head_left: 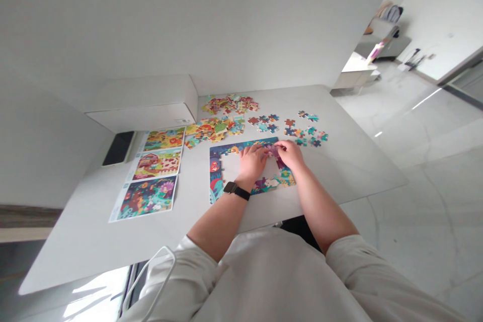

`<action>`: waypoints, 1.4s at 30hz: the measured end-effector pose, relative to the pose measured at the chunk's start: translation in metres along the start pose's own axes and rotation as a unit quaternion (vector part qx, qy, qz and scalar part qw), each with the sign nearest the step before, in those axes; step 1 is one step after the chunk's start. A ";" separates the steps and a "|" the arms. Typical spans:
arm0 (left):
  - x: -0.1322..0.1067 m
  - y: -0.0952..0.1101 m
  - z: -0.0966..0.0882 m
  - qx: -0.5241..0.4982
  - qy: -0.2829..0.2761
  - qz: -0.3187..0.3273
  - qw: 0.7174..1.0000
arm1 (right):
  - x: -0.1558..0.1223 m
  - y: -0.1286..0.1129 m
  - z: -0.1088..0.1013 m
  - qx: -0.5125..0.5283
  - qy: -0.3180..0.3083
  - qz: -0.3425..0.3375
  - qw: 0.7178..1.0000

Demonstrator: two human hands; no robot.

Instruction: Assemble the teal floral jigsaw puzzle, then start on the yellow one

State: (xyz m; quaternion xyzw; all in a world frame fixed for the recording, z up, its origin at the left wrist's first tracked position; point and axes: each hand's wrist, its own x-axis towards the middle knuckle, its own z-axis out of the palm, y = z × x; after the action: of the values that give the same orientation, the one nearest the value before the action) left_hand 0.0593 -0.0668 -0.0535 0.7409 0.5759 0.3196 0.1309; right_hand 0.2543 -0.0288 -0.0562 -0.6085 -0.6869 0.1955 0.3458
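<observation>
A partly built colourful jigsaw puzzle (222, 171) lies on the white table (339, 171) in front of me. My left hand (252, 161), with a black watch on its wrist, rests flat on the puzzle's middle, fingers stretched toward its upper part. My right hand (291, 153) sits at the puzzle's upper right, fingers curled and pressed down on a purple puzzle piece (273, 151) between the two hands. Both hands nearly touch over that piece.
Loose blue pieces (305, 131) lie beyond the puzzle. Heaps of orange and yellow pieces (221, 118) sit further left. A sheet of three reference pictures (151, 173), a dark phone (118, 148) and a white box (143, 103) lie on the left.
</observation>
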 end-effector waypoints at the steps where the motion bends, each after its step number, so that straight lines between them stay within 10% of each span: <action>1: 0.000 0.000 0.000 0.003 -0.002 -0.002 1.000 | 0.000 0.000 0.000 -0.003 -0.002 -0.002 1.000; 42: -0.010 0.014 -0.006 0.098 -0.084 0.025 0.991 | -0.006 -0.019 -0.004 -0.098 -0.087 -0.002 0.991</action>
State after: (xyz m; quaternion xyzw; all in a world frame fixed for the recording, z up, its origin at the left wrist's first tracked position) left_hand 0.0648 -0.0820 -0.0441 0.7884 0.5728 0.2020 0.0977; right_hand 0.2442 -0.0385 -0.0415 -0.6190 -0.7312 0.1787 0.2243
